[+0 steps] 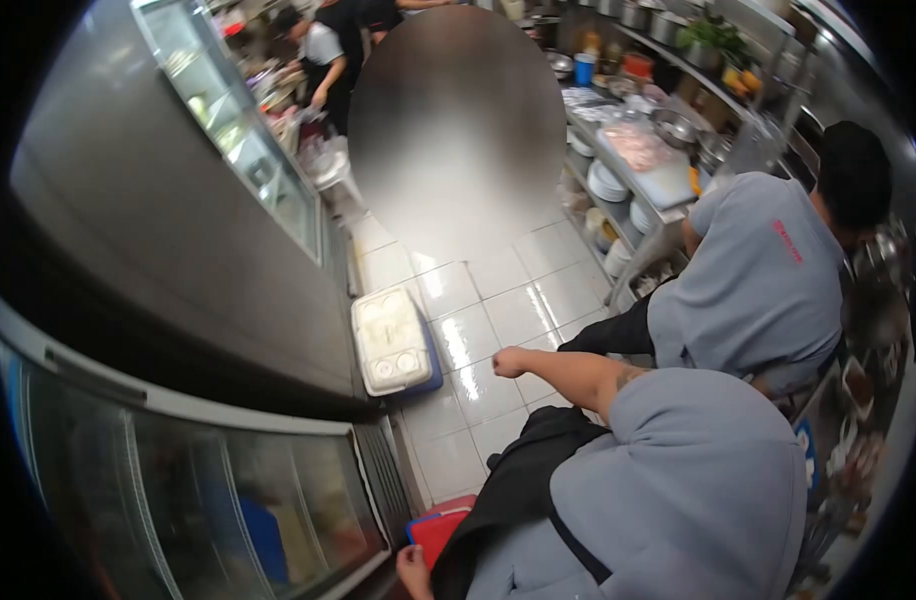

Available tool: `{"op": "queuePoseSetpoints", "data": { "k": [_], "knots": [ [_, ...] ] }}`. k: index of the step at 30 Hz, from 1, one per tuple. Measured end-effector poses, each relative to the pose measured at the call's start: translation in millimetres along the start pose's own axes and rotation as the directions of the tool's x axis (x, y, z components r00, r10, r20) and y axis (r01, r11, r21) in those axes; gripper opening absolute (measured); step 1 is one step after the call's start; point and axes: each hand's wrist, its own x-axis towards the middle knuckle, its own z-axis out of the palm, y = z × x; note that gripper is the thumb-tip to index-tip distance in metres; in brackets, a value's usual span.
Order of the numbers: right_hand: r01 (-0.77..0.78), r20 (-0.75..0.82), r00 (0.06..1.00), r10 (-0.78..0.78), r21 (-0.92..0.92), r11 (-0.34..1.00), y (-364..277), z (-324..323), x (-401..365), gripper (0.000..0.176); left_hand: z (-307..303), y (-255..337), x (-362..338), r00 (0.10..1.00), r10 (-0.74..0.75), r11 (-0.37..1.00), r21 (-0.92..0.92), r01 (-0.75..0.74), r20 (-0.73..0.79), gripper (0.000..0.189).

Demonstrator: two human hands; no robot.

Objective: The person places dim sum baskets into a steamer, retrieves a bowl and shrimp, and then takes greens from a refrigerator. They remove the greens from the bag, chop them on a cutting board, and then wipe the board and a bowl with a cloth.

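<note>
So my read on the step: this looks like a hands-free moment, nothing visibly being worked on. The right hand (509, 362) is balled into a loose fist out over the tiled floor, and I can't spot anything in that grip. The left hand (415, 573) is down low right by the red box (445, 535), which has a blue edge. Fingers look bent, but can't tell if they're on the box or just beside it, or whether that grip has anything in it. The box sits low down next to the fridge (218, 418), partly hidden by the black apron (513, 500). Picking up anything with the right would call for uncurling that fist first.

Containers: the cooler (388, 342) is on the floor, blue body, white lid on, so no clue what's inside. Through the fridge glass there's a blue thing (263, 540), too murky to name. Over on the steel table (671, 214), near a co-worker (753, 265) in grey, there's what looks like raw meat (633, 146) on a white board or tray (can't tell which), with a metal bowl (675, 127) just beside it. White plates (607, 181) are stacked underneath.
</note>
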Motion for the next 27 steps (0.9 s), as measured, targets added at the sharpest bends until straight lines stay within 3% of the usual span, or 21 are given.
{"op": "queuePoseSetpoints", "data": {
  "k": [1, 2, 4, 5, 6, 7, 9, 10, 11, 13, 14, 15, 16, 17, 18, 20, 22, 23, 25, 27],
  "knots": [
    [-0.056, -0.034, 0.998, 0.057, 0.032, 0.998, 20, 4, -16, 0.034, -13, 76, 15, 0.997, -0.075, 0.993, -0.095, 0.077, 0.018, 0.017],
    [-0.140, -0.040, 0.989, 0.141, 0.027, 0.990, 45, 9, -31, 0.034, -26, 92, 55, 0.991, 0.051, 0.991, 0.118, -0.065, 0.124, 0.017],
    [-0.289, -0.091, 0.954, 0.287, -0.006, 0.957, 105, 36, -63, 0.037, -21, 115, 137, 0.974, 0.157, 0.988, -0.023, -0.156, 0.162, 0.027],
    [-0.380, -0.070, 0.922, 0.381, 0.029, 0.924, 120, 42, -93, 0.034, -19, 164, 156, 0.946, 0.240, 0.962, 0.076, -0.261, 0.219, 0.029],
    [-0.432, 0.007, 0.901, 0.433, -0.058, 0.900, 135, 51, -118, 0.033, -3, 230, 173, 0.908, 0.314, 0.916, 0.164, -0.367, 0.278, 0.031],
    [-0.359, 0.069, 0.923, 0.379, -0.200, 0.912, 210, 114, -114, 0.030, 19, 275, 190, 0.880, 0.341, 0.912, 0.110, -0.395, 0.330, 0.032],
    [-0.346, 0.334, 0.836, 0.436, -0.295, 0.890, 215, 122, -185, 0.026, 69, 341, 230, 0.777, 0.456, 0.859, 0.012, -0.511, 0.434, 0.033],
    [-0.237, 0.317, 0.871, 0.375, -0.397, 0.887, 206, 124, -222, 0.027, 95, 394, 223, 0.756, 0.428, 0.854, 0.053, -0.518, 0.495, 0.034],
    [-0.672, 0.257, 0.708, 0.658, -0.041, 0.739, 202, 136, -249, 0.030, 131, 410, 243, 0.707, 0.473, 0.817, 0.037, -0.575, 0.526, 0.035],
    [-0.855, 0.272, 0.519, 0.810, 0.167, 0.491, 200, 169, -290, 0.029, 200, 452, 248, 0.643, 0.517, 0.783, -0.007, -0.622, 0.565, 0.035],
    [-0.908, 0.331, 0.411, 0.849, 0.229, 0.350, 214, 192, -299, 0.029, 244, 446, 271, 0.591, 0.540, 0.778, -0.088, -0.622, 0.600, 0.035],
    [-0.911, 0.378, 0.384, 0.842, 0.304, 0.279, 210, 182, -297, 0.031, 279, 451, 272, 0.579, 0.480, 0.825, -0.115, -0.553, 0.659, 0.035],
    [-0.908, 0.433, 0.358, 0.827, 0.368, 0.200, 200, 179, -303, 0.032, 313, 443, 276, 0.580, 0.429, 0.842, -0.072, -0.535, 0.692, 0.035],
    [-0.899, 0.489, 0.335, 0.806, 0.422, 0.117, 188, 173, -307, 0.033, 341, 430, 283, 0.549, 0.424, 0.770, 0.033, -0.638, 0.720, 0.035],
    [-0.868, 0.486, 0.357, 0.798, 0.489, 0.090, 182, 159, -304, 0.033, 363, 414, 287, 0.517, 0.444, 0.688, 0.091, -0.720, 0.732, 0.038],
    [-0.786, 0.468, 0.399, 0.788, 0.618, 0.032, 181, 134, -291, 0.032, 400, 353, 328, 0.524, 0.275, 0.689, 0.214, -0.692, 0.806, 0.043],
    [-0.750, 0.377, 0.444, 0.813, 0.653, 0.106, 213, 122, -272, 0.032, 399, 344, 330, 0.665, -0.066, 0.790, 0.446, -0.421, 0.744, 0.045],
    [-0.732, 0.337, 0.462, 0.821, 0.667, 0.138, 226, 113, -262, 0.031, 405, 335, 343, 0.651, -0.112, 0.796, 0.460, -0.394, 0.751, 0.046],
    [-0.564, -0.016, 0.423, 0.906, 0.777, 0.278, 247, 101, -252, 0.029, 414, 302, 391, 0.546, -0.049, 0.715, 0.411, -0.566, 0.836, 0.047],
    [-0.319, 0.004, 0.329, 0.944, 0.942, 0.107, 257, 65, -237, 0.023, 428, 296, 429, 0.310, 0.158, 0.496, 0.196, -0.846, 0.938, 0.048]
  ]
}}
